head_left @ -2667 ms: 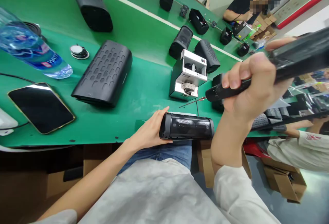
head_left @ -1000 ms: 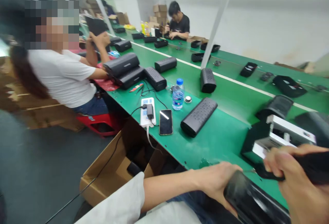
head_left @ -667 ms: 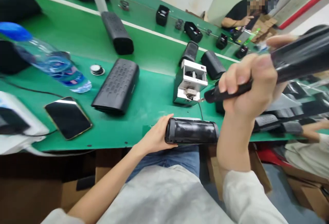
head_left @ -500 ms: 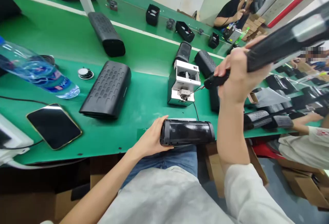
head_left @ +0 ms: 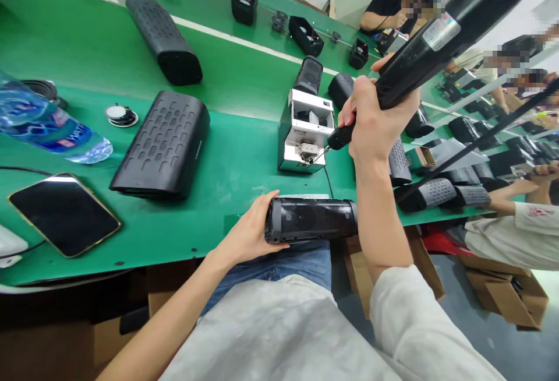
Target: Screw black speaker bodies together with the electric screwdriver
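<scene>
My left hand (head_left: 248,231) grips the left end of a black cylindrical speaker (head_left: 311,219) lying crosswise at the near edge of the green bench (head_left: 244,154). My right hand (head_left: 376,123) is closed around a black electric screwdriver (head_left: 430,34) held up at a slant. Its thin bit points down-left and its tip touches the front of a small white screw feeder box (head_left: 304,131) behind the speaker.
A flat black speaker grille (head_left: 162,143), a phone (head_left: 63,213), a water bottle (head_left: 48,127) and a small round speaker driver (head_left: 121,116) lie to the left. More black speaker shells stand further back. Other people work at the right and far end; cardboard boxes (head_left: 509,296) sit below.
The view swung back from the left down to my bench. My right hand brought the screwdriver lower and leftward until its bit reached the feeder box. My left hand kept hold of the speaker.
</scene>
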Motion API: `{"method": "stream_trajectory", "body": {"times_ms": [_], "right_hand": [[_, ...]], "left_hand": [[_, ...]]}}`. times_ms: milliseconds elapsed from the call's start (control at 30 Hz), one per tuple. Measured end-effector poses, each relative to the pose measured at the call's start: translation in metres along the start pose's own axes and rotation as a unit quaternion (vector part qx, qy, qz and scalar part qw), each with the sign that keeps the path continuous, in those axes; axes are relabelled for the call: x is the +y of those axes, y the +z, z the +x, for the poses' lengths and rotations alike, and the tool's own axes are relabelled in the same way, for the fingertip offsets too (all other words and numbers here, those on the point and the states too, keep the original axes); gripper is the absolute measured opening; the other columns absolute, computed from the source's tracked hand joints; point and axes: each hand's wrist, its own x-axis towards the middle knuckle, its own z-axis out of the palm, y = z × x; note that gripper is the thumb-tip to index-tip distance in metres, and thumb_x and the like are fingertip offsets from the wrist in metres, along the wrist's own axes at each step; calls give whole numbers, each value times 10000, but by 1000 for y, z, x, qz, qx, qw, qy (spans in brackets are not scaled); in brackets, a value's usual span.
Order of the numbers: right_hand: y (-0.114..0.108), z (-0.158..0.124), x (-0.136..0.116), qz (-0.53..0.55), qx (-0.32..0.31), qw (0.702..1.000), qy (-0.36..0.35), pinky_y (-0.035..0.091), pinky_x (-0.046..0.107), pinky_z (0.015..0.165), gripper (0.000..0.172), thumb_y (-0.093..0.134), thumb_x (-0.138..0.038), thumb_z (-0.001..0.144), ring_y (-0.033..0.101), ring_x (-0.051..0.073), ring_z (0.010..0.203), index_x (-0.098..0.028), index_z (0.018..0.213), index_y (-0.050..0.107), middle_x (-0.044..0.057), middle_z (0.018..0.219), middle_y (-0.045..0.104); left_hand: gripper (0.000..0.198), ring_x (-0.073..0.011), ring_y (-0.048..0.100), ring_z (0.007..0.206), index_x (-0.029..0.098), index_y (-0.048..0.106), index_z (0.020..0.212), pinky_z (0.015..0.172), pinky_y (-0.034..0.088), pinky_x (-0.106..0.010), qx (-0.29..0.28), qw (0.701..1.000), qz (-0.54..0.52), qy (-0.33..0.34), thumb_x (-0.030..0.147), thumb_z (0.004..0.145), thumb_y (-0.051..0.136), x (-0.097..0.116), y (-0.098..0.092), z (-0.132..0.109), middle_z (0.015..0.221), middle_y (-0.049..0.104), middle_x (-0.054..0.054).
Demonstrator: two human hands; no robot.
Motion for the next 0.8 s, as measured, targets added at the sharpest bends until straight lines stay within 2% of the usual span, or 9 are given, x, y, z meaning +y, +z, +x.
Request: {"method": "stream_trajectory", "body": {"times_ms": [200,367,467,667,767,800], "right_hand": [[-22,-24,-41,41,-13,999,4,400,371,438,386,833,-576,929,355,159,439,-352,1025,534,-100,610,368],[-32,-37,-70,54,-24,998,8,367,338,403,342,860,-483,928,350,144,418,-330,1008,565,-92,598,349],[-32,-40,-72,83,-29,996,5,356,318,387,323,885,-415,927,358,135,402,-320,1011,588,-95,602,356],[-29,-48,-57,104,-41,993,33,398,303,389,237,842,-291,890,407,129,397,-333,1022,650,-101,607,415],[-26,-64,-54,126,-31,988,81,376,323,380,261,875,-217,781,415,147,403,-336,960,726,-83,576,476],[-24,-69,-51,117,-11,987,106,378,333,383,295,917,-214,724,429,155,419,-337,922,737,-70,584,500]], "left_hand": [[1189,-463,527,1587,273,222,1717,1279,507,-662,-2,1000,-5,6,390,808,980,0,-1,1,1694,479,-226],[1177,-458,546,1566,276,234,1717,1275,511,-651,1,1000,1,1,412,814,976,0,-1,0,1672,499,-211],[1183,-455,542,1568,280,234,1717,1273,515,-646,-2,1000,-4,1,415,808,980,0,0,-1,1679,494,-207],[1189,-443,502,1605,270,231,1721,1320,455,-651,3,1000,-13,5,385,811,986,-4,2,2,1714,459,-221],[1232,-448,550,1559,257,307,1697,1319,454,-636,13,999,-39,-2,454,728,1043,4,5,-1,1674,518,-223],[1266,-453,587,1516,249,353,1673,1297,480,-623,18,998,-53,2,503,664,1074,6,7,-1,1632,562,-222]]}}
